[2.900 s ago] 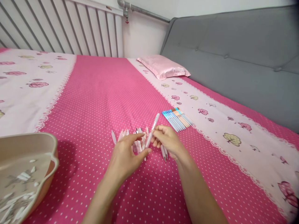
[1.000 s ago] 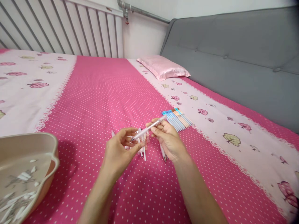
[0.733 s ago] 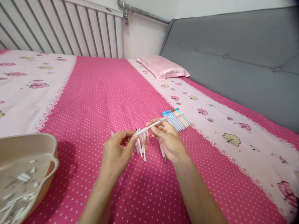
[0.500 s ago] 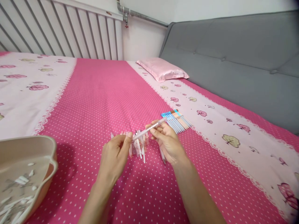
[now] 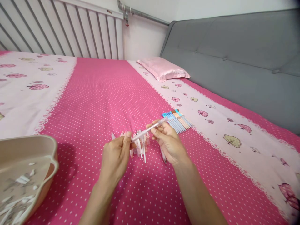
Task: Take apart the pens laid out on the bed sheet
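At the lower left corner, nearest the camera, stands a beige tub [image 5: 48, 149] on the bed [image 5: 98, 93], with pale scraps [image 5: 22, 179] lying in its bottom. Both forearms reach forward from the lower edge over the pink, white-dotted sheet. The left hand [image 5: 116, 157] is closed, with its thumb and fingertips pinched on the near end of a pale, see-through pen [image 5: 150, 128]. The right hand [image 5: 167, 142] is closed as well and grips the same pen farther along, between thumb and fingers. The pen is held in the air above the bed, tilted so that its far end points up and to the right.

Just beneath and between the hands, a small heap of pens [image 5: 141, 147] of the same pale kind lies on the sheet. One more pen [image 5: 163, 155] pokes out from under the right hand. A little beyond the right hand, a neat row of pens [image 5: 178, 120] in blue and orange lies side by side, at the edge of the lighter printed strip.

Farther back, a shiny pink pillow [image 5: 162, 68] rests against the grey padded headboard [image 5: 234, 62]. A white slatted panel [image 5: 70, 31] stands behind the bed, and a grey pipe [image 5: 142, 14] runs along the wall.
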Tool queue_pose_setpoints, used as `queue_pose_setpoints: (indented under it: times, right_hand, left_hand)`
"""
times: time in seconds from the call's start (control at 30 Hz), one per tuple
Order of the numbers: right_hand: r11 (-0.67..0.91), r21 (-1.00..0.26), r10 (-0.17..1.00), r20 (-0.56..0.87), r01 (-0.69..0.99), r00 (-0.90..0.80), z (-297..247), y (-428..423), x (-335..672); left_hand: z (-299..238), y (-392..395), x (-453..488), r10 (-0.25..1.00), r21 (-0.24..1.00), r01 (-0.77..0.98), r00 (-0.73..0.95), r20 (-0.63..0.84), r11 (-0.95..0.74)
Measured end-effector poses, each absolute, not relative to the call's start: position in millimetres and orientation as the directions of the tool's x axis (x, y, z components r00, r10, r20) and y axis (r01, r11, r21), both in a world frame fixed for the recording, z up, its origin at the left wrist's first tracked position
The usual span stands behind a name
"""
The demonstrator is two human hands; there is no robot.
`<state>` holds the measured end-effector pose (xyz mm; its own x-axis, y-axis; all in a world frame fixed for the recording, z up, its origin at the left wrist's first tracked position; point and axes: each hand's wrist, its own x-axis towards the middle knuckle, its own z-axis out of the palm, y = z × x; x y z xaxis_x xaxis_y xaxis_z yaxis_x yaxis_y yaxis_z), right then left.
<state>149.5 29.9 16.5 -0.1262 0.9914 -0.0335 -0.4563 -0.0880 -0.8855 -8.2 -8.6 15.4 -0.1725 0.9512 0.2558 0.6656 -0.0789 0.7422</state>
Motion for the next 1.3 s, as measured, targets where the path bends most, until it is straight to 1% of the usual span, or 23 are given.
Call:
queue_pose_setpoints:
  times: [0.07,0.23,0.3,0.33,0.4,0.53,0.63,0.73,0.9,1.03,1.1,1.17,1.3]
  right_hand:
    - [-0.090,-0.884,0.993,-0.041,-0.459,-0.115,16,30,150]
    - [-0.089,-0.884,0.994,-0.049,-0.460,-0.098,15,32,149]
    - [-0.087,-0.883,0.994,-0.047,-0.461,-0.098,15,31,148]
    - [-0.086,-0.882,0.994,-0.044,-0.463,-0.099,16,31,148]
    - [-0.077,-0.881,0.994,-0.034,-0.467,-0.100,16,31,148]
    - [-0.063,-0.877,0.995,-0.016,-0.476,-0.103,18,30,148]
    - [-0.082,-0.871,0.992,-0.025,-0.484,-0.123,19,29,148]
    - [-0.099,-0.868,0.990,-0.034,-0.487,-0.139,18,29,148]
    - [-0.083,-0.857,0.993,-0.025,-0.509,-0.119,17,30,150]
    - [-0.080,-0.852,0.993,-0.022,-0.517,-0.117,17,29,149]
    - [-0.081,-0.846,0.994,-0.027,-0.526,-0.110,16,30,150]
    - [-0.077,-0.842,0.995,-0.034,-0.534,-0.090,17,31,153]
    - [-0.014,-0.822,0.998,-0.043,-0.569,0.036,20,37,164]
  left_hand:
    - [16,-8,-8,0.943,0.752,0.651,-0.179,0.279,-0.099]
    - [14,-6,-6,0.881,0.735,0.598,-0.098,0.462,-0.319]
    - [12,-5,-6,0.867,0.728,0.599,-0.106,0.486,-0.334]
    - [12,-4,-6,0.870,0.734,0.597,-0.116,0.479,-0.324]
    - [12,-5,-7,0.899,0.760,0.589,-0.123,0.420,-0.274]
    - [16,-6,-7,0.976,0.818,0.561,-0.071,0.204,-0.130]
    - [15,-7,-9,0.994,0.902,0.428,-0.054,0.091,-0.060]
    - [13,-6,-11,1.000,0.964,0.266,-0.023,0.022,-0.015]
    - [16,-7,-7,0.998,0.988,0.154,-0.054,0.023,-0.014]
    - [18,-7,-1,0.998,0.997,0.047,-0.023,-0.059,0.060]
    - [17,-6,-2,0.998,0.997,0.038,0.009,-0.063,0.063]
    - [17,-6,-5,0.999,0.998,0.053,0.027,-0.035,0.033]
    - [19,-6,-11,1.000,0.992,0.124,0.001,-0.004,0.004]
